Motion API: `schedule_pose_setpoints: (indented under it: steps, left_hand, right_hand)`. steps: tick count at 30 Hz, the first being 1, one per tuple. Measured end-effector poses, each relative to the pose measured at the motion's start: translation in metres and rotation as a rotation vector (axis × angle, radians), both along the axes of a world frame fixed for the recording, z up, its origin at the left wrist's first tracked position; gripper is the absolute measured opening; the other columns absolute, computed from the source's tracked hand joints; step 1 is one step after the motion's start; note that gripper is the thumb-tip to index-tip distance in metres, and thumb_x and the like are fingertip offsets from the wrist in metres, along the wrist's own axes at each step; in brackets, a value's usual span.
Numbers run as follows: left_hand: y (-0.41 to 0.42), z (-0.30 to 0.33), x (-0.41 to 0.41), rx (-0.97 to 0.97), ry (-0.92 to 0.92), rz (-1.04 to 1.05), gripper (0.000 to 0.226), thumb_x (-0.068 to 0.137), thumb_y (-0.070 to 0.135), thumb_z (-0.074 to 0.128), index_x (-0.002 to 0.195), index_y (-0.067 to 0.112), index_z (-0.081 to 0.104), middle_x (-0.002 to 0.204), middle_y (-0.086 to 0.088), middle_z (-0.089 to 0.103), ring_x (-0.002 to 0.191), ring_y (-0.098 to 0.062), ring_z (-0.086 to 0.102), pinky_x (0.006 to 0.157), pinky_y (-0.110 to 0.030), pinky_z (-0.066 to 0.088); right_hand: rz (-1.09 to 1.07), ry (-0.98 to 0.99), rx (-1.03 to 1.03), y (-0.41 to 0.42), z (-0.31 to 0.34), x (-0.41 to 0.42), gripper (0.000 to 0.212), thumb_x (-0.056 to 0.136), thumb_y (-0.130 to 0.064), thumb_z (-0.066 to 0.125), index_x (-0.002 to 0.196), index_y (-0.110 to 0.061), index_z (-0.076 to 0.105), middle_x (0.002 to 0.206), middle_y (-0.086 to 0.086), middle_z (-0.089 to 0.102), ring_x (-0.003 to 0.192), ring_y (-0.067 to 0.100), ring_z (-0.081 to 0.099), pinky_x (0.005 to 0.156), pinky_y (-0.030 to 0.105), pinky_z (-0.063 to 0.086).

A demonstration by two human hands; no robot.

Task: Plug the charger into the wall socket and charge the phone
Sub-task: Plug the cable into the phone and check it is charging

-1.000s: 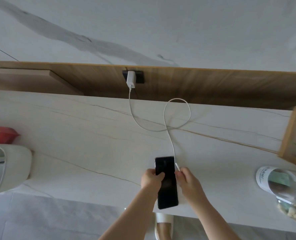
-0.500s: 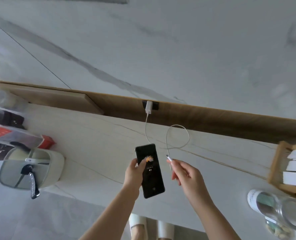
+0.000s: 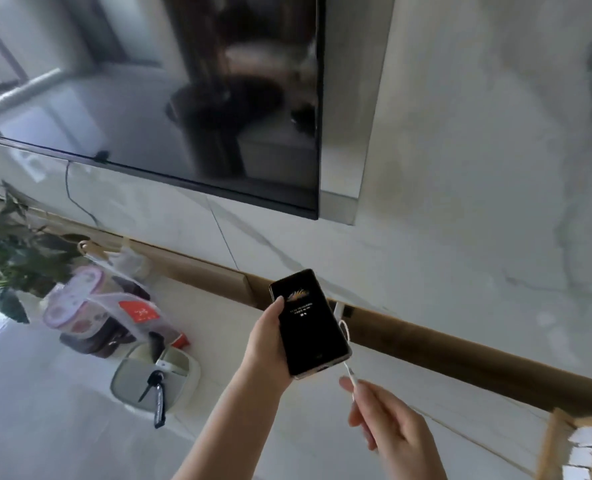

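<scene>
**Phone held above the counter, cable plug just short of its port**

Wall-mounted screen [image 3: 190, 91] above the pale counter [image 3: 62, 427]. A grey-green tray [image 3: 156, 379] holds a dark key-like item, blurred. Left hand [image 3: 270, 344] is clamped around the lit phone [image 3: 310, 322], raised off the counter. Right hand [image 3: 388, 420] pinches the white cable plug [image 3: 351, 374] beside the phone's lower end. The charger [image 3: 338, 309] sits in the wall socket [image 3: 348, 310].

Two hands: the left [image 3: 265, 344] at centre, the right [image 3: 388, 419] at lower right. One phone [image 3: 310, 322], one cable [image 3: 351, 375], one charger [image 3: 338, 309]. One TV [image 3: 183, 98] at upper left, one plant [image 3: 7, 251] at the left edge, one tray [image 3: 190, 375] with one key fob [image 3: 157, 393].
</scene>
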State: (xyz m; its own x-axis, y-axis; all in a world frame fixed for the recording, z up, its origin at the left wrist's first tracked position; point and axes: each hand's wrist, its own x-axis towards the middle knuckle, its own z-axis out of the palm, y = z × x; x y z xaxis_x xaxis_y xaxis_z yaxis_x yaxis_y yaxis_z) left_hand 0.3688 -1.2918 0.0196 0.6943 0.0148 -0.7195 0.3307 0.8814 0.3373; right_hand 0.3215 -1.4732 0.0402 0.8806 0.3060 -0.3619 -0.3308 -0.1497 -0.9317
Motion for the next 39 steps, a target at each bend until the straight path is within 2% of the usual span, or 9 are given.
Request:
schedule_pose_setpoints:
  steps: [2,6,9,15,18,23,29,35,39]
  left_hand:
    - [0.002,0.031,-0.004,-0.075,-0.111,0.003,0.049,0.095,0.042,0.038,0.118,0.005,0.059,0.113,-0.026,0.066,0.092,-0.039,0.068,0.081,-0.051,0.053]
    - [0.004,0.073,-0.012,-0.162,-0.229,-0.003,0.053,0.098,0.044,0.031,0.120,0.005,0.059,0.109,-0.027,0.066,0.090,-0.039,0.069,0.088,-0.056,0.046]
    - [0.003,0.094,-0.019,-0.183,-0.265,-0.037,0.053,0.097,0.045,0.031,0.117,0.004,0.060,0.107,-0.024,0.064,0.093,-0.037,0.065,0.091,-0.053,0.045]
    - [0.000,0.125,-0.027,-0.201,-0.310,-0.049,0.055,0.097,0.044,0.030,0.129,0.005,0.051,0.111,-0.024,0.059,0.098,-0.035,0.059,0.083,-0.049,0.052]
    - [0.001,0.138,-0.027,-0.204,-0.325,-0.049,0.055,0.098,0.041,0.030,0.135,0.005,0.046,0.119,-0.025,0.056,0.102,-0.036,0.057,0.087,-0.051,0.049]
    - [0.003,0.154,-0.026,-0.216,-0.359,-0.091,0.054,0.098,0.041,0.029,0.136,0.006,0.045,0.128,-0.023,0.052,0.108,-0.036,0.055,0.088,-0.054,0.046]
    - [0.000,0.158,-0.022,-0.187,-0.390,-0.142,0.056,0.098,0.044,0.026,0.136,0.006,0.045,0.117,-0.025,0.057,0.105,-0.037,0.056,0.098,-0.055,0.037]
    - [0.001,0.157,-0.022,-0.140,-0.515,-0.212,0.061,0.094,0.050,0.030,0.137,0.009,0.043,0.119,-0.021,0.055,0.112,-0.038,0.050,0.098,-0.055,0.041]
    - [-0.006,0.162,-0.023,-0.189,-0.579,-0.182,0.066,0.091,0.059,0.029,0.131,0.011,0.050,0.123,-0.022,0.060,0.113,-0.041,0.059,0.094,-0.061,0.046]
  right_hand:
    - [-0.029,-0.068,0.003,0.007,0.030,-0.005,0.025,0.072,-0.048,0.052,0.083,-0.039,0.073,0.057,-0.009,0.058,0.047,0.001,0.046,0.051,0.012,0.041]
    - [-0.031,-0.230,-0.039,0.020,0.074,-0.012,0.019,0.071,-0.049,0.057,0.070,-0.034,0.068,0.056,-0.006,0.063,0.047,0.001,0.052,0.052,0.011,0.044]
    - [-0.021,-0.275,-0.079,0.027,0.093,-0.016,0.019,0.082,-0.032,0.065,0.064,-0.025,0.066,0.055,-0.002,0.066,0.045,0.005,0.054,0.050,0.011,0.044]
    - [-0.017,-0.242,-0.041,0.031,0.117,-0.020,0.024,0.085,-0.023,0.064,0.062,-0.015,0.064,0.048,0.003,0.062,0.040,0.012,0.050,0.045,0.014,0.039]
    - [-0.013,-0.224,-0.019,0.032,0.127,-0.022,0.025,0.085,-0.024,0.064,0.061,-0.016,0.064,0.047,0.002,0.060,0.041,0.011,0.049,0.044,0.013,0.038]
    - [-0.020,-0.204,-0.023,0.030,0.140,-0.022,0.024,0.086,-0.024,0.063,0.065,-0.011,0.065,0.044,0.000,0.055,0.040,0.011,0.043,0.042,0.017,0.037]
    - [-0.035,-0.240,-0.028,0.028,0.151,-0.023,0.026,0.085,-0.025,0.064,0.061,-0.015,0.062,0.044,-0.001,0.055,0.040,0.010,0.044,0.041,0.016,0.037]
    - [-0.043,-0.187,-0.035,0.028,0.156,-0.024,0.026,0.087,-0.024,0.062,0.070,-0.004,0.065,0.043,0.000,0.053,0.038,0.010,0.042,0.039,0.015,0.035]
    - [-0.027,-0.177,-0.059,0.033,0.159,-0.025,0.027,0.087,-0.027,0.060,0.073,-0.005,0.066,0.044,-0.001,0.055,0.039,0.007,0.044,0.040,0.016,0.038]
